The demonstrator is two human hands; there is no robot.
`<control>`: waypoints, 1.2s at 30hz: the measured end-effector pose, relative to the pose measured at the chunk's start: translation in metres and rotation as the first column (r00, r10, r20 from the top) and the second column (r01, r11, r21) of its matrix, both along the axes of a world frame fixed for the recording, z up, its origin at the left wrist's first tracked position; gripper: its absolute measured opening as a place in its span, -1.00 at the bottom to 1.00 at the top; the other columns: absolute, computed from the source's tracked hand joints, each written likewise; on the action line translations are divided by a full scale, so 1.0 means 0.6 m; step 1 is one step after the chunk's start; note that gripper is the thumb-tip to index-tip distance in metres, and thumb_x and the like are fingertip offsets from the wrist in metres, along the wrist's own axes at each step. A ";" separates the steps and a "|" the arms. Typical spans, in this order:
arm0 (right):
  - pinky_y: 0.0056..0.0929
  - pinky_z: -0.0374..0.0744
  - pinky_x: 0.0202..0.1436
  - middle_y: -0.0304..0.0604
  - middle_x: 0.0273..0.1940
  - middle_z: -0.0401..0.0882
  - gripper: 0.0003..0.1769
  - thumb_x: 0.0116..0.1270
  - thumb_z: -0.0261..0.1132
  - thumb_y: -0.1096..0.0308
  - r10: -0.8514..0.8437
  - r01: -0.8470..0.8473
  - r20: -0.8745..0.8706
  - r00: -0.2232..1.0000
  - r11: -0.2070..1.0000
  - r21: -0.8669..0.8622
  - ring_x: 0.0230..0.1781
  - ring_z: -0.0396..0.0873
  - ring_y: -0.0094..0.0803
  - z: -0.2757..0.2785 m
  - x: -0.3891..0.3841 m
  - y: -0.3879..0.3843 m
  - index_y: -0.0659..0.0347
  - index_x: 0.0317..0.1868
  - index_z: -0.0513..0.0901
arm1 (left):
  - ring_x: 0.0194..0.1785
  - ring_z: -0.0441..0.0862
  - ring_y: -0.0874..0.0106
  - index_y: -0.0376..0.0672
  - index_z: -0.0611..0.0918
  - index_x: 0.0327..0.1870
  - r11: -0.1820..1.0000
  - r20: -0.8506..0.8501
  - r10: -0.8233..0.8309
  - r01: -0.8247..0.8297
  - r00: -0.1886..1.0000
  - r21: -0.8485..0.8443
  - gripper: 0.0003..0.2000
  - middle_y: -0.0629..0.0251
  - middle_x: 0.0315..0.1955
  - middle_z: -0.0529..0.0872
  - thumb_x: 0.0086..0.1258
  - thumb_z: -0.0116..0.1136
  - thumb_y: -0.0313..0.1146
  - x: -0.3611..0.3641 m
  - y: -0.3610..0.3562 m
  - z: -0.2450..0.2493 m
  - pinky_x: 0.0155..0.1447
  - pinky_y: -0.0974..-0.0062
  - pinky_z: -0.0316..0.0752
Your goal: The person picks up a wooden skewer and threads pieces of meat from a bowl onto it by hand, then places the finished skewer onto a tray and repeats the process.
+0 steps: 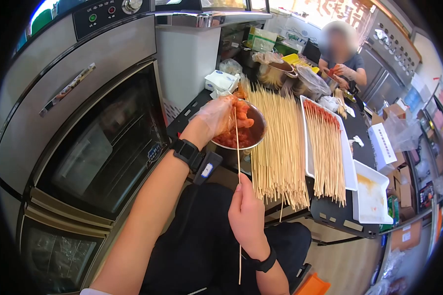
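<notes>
My left hand [216,117], in a clear plastic glove, is closed on red marinated meat [242,116] above a metal bowl [264,133]. More red meat pieces [231,138] lie in the bowl. Bare and closed, my right hand [246,209] grips a long bamboo skewer [238,160] partway along its length. The skewer stands nearly upright in view, its upper end at the meat by my left fingers. How far its tip enters the meat is hidden. Just right of the bowl lies a wide pile of bamboo skewers [278,147].
A white tray [349,169] holds skewers with red meat on their far ends. Beside it sits a stained white tray [371,196]. Across the black table [330,216] another person [342,61] handles red meat. A glass-doored cabinet [103,142] stands left. Tissue pack [221,81] behind the bowl.
</notes>
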State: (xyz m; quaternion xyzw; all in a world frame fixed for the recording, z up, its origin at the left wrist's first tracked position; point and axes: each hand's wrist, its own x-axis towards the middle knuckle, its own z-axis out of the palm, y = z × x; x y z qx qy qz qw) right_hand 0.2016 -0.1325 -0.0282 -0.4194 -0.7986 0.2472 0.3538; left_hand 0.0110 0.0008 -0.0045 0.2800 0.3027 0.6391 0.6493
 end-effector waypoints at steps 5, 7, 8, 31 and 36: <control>-0.23 0.37 -0.70 -0.06 -0.76 0.40 -0.58 0.22 0.07 0.47 -0.037 0.016 0.109 0.993 0.982 0.187 -0.78 0.43 -0.13 -0.006 -0.017 -0.001 0.40 0.10 0.35 | -0.49 0.47 0.37 -0.33 0.41 -0.33 0.999 0.066 0.050 -0.049 0.997 -0.013 -0.76 0.21 -0.52 0.46 0.46 -0.32 -0.38 -0.002 0.002 0.004 -0.09 0.24 0.56; -0.30 0.37 -0.72 -0.14 -0.78 0.36 -0.53 0.16 0.11 0.49 -0.057 0.003 0.192 0.980 0.962 0.272 -0.80 0.43 -0.22 -0.008 -0.022 -0.001 0.47 0.11 0.34 | -0.50 0.46 0.39 -0.33 0.42 -0.35 0.999 0.069 0.052 -0.050 0.996 -0.019 -0.75 0.23 -0.54 0.45 0.46 -0.31 -0.38 -0.001 -0.002 0.008 -0.10 0.26 0.57; -0.30 0.37 -0.72 -0.14 -0.78 0.36 -0.53 0.16 0.11 0.49 -0.057 0.003 0.191 0.980 0.962 0.274 -0.80 0.43 -0.22 -0.008 -0.024 0.000 0.47 0.11 0.34 | -0.52 0.44 0.41 -0.34 0.43 -0.36 0.998 0.073 0.053 -0.051 0.996 -0.028 -0.74 0.24 -0.55 0.44 0.45 -0.30 -0.39 -0.001 -0.005 0.011 -0.11 0.28 0.57; -0.21 0.42 -0.67 -0.05 -0.74 0.43 -0.57 0.19 0.08 0.49 -0.039 0.008 0.155 0.987 0.981 0.192 -0.75 0.47 -0.12 -0.002 -0.019 0.012 0.39 0.10 0.34 | -0.57 0.44 0.47 -0.30 0.44 -0.18 0.994 0.138 0.106 -0.109 0.985 0.014 -0.74 0.38 -0.57 0.46 0.40 -0.36 -0.37 -0.007 0.003 0.002 -0.19 0.18 0.55; -0.22 0.43 -0.67 -0.03 -0.74 0.44 -0.58 0.20 0.08 0.49 -0.036 0.007 0.152 0.988 0.982 0.191 -0.74 0.49 -0.11 -0.002 -0.024 0.012 0.39 0.09 0.35 | -0.60 0.27 0.47 -0.13 0.31 -0.36 0.991 0.107 0.134 -0.131 0.985 -0.030 -0.87 0.40 -0.60 0.29 0.40 -0.33 -0.38 0.004 -0.005 0.016 -0.34 0.28 0.43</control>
